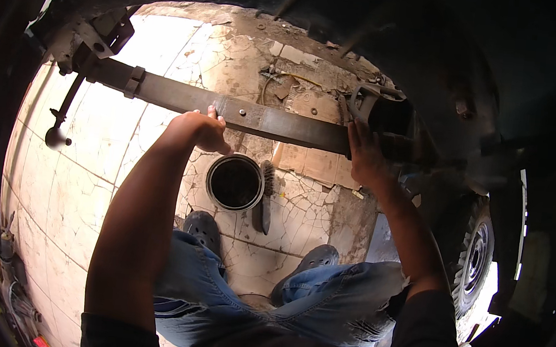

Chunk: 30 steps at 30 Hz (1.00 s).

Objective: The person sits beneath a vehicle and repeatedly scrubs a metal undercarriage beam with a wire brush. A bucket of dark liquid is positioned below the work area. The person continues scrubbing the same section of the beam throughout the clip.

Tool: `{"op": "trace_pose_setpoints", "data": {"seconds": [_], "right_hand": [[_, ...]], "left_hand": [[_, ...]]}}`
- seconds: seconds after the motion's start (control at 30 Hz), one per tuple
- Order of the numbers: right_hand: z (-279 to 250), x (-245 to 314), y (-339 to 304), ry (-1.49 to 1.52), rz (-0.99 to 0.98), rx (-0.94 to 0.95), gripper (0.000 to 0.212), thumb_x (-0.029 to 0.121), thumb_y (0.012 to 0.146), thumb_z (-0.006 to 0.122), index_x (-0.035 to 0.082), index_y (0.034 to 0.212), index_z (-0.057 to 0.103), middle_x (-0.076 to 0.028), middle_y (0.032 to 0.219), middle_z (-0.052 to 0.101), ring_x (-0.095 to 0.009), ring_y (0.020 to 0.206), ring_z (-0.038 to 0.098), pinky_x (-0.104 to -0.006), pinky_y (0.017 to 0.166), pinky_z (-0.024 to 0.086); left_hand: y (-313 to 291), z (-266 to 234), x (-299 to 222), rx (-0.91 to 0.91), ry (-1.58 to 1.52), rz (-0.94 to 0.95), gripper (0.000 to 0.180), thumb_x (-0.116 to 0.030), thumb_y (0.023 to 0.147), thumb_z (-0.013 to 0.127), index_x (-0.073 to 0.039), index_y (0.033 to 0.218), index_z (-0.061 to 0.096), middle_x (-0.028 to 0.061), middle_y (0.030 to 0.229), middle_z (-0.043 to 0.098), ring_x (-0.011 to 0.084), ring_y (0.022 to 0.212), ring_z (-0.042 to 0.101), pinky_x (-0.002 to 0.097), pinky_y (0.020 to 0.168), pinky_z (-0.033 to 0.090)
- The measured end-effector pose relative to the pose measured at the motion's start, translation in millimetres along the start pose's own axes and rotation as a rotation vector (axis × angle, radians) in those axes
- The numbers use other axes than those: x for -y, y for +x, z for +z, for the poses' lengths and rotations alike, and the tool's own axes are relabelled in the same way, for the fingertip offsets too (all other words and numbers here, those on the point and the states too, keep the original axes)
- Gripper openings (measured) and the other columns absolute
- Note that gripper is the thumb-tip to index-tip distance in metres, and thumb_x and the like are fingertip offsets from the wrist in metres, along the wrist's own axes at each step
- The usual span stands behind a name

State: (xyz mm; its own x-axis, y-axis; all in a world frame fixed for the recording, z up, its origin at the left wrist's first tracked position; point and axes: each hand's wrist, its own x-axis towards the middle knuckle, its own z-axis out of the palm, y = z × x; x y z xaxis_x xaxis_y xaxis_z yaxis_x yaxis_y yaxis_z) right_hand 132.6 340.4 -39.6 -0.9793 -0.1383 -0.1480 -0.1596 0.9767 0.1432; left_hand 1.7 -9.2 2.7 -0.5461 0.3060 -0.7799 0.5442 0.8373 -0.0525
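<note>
1. Your left hand (207,132) is at 10 o'clock, with fingers resting on the long, flat, grey-brown metal bar (269,122); I see no tool there.
2. Your right hand (368,159) is at 2 o'clock, with fingers laid on the same bar. Whether either hand closes around it, I cannot tell.
3. The bar spans from 10 to 2 o'clock and seems already in place, its left end near a metal bracket (90,34).
4. At 6 o'clock from its middle stands a round metal can (233,208); at the can's 4 o'clock lies a dark, long-handled brush (265,204), unheld.
5. I judge the bar's handling unfinished; how much remains is not visible.
</note>
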Motion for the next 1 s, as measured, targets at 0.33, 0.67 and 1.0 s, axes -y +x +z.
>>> {"op": "trace_pose_setpoints", "data": {"seconds": [0.33,0.67,1.0], "right_hand": [[-1,-2,-16,0.158,-0.039,0.021,0.079,-0.002,0.076,0.048,-0.006,0.148,0.016,-0.026,0.155,0.014,-0.039,0.144,0.015,-0.0484,0.117,0.015],[14,4,-18,0.116,0.005,-0.212,0.088,0.022,0.075,0.066,-0.008,0.145,0.02,-0.03,0.15,0.021,-0.042,0.14,0.024,-0.0521,0.114,0.02],[-2,15,-14,-0.024,0.022,-0.061,0.096,0.02,0.069,0.07,-0.012,0.143,0.017,-0.032,0.149,0.019,-0.044,0.139,0.021,-0.0483,0.116,0.018]], "left_hand": [[-7,-4,-2,0.02,0.005,-0.011,0.094,-0.066,0.088,0.046,-0.007,0.152,0.012,0.0206,0.158,0.006,0.0413,0.143,0.018,0.0487,0.113,0.027],[9,-8,-13,0.096,-0.043,-0.055,0.099,-0.068,0.085,0.049,-0.002,0.151,0.013,0.0227,0.157,0.004,0.0453,0.141,0.019,0.0494,0.113,0.026],[2,-1,-7,0.045,-0.034,-0.026,0.098,-0.067,0.087,0.048,-0.002,0.151,0.011,0.0218,0.157,0.003,0.0456,0.142,0.017,0.0499,0.113,0.026]]}}
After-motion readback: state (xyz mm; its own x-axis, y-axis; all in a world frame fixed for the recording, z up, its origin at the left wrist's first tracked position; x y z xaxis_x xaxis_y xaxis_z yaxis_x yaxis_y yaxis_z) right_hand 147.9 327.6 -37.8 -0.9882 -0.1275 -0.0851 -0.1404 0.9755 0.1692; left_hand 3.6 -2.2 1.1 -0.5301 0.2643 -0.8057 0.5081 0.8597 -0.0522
